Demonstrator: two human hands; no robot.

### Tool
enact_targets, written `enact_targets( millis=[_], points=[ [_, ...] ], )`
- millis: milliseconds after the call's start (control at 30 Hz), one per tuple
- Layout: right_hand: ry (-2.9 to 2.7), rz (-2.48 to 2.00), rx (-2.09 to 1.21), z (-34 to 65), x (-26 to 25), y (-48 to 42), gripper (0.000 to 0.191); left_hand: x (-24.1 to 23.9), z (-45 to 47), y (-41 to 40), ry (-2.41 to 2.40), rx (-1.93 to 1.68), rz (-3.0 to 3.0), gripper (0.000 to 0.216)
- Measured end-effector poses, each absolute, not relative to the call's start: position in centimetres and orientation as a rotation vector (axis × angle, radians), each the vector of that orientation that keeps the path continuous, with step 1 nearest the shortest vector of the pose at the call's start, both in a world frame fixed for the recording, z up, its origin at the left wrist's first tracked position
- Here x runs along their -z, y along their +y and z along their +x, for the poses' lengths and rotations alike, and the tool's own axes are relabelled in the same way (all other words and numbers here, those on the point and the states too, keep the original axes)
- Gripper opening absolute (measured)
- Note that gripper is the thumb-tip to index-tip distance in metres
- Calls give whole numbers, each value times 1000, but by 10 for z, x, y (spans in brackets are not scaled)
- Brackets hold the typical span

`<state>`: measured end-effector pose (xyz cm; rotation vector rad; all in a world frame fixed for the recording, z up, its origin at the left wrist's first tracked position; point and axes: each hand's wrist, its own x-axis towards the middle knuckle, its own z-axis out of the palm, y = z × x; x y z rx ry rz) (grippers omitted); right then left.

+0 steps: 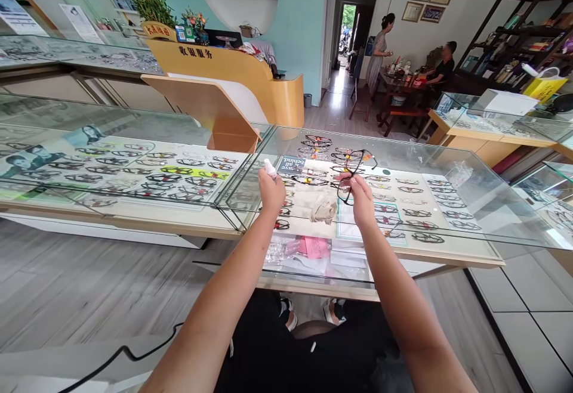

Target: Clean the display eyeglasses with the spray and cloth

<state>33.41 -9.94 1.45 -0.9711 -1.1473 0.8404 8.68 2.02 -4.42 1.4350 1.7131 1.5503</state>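
My left hand (271,190) is closed round a small white spray bottle (270,169), whose top sticks up above my fist. My right hand (360,195) pinches a pair of black-framed glasses (353,172) by the lower rim and holds them up over the glass display counter (470,166). Between my two hands a crumpled beige cloth (323,208) lies on the counter top. Under the glass lie rows of spectacle frames (416,211).
A second glass case (111,160) with frames stands to the left. Behind it is a yellow reception desk (233,65). Two people (380,47) are at a table at the back right. A black cable (120,354) runs across the grey floor.
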Motion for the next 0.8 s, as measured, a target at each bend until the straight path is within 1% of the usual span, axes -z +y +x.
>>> enact_targets(
  millis=[333, 400, 500, 567, 633, 700, 800],
  points=[
    [-1193, -988, -800, 330, -20, -103, 31, 46, 74, 29, 1801, -1563, 1425, 46],
    [-1195, -982, -797, 330, -21, -104, 31, 46, 75, 29, 1806, -1600, 1429, 55],
    [-1181, -975, -799, 330, -22, -104, 30, 40, 78, 23, 1914, -1758, 1411, 75],
    [-1182, -981, -793, 330, -22, -103, 30, 33, 82, 15, 1944, -1902, 1471, 80],
    [-1188, -985, -790, 330, -22, -103, 30, 25, 89, 4, 1834, -2021, 1632, 75],
    [-1188, -979, -796, 329, -22, -104, 30, 20, 99, -7, 1650, -2024, 1822, 63],
    [-1196, -979, -797, 329, -22, -105, 30, 17, 117, -21, 1374, -1708, 2107, 35]
  ],
)
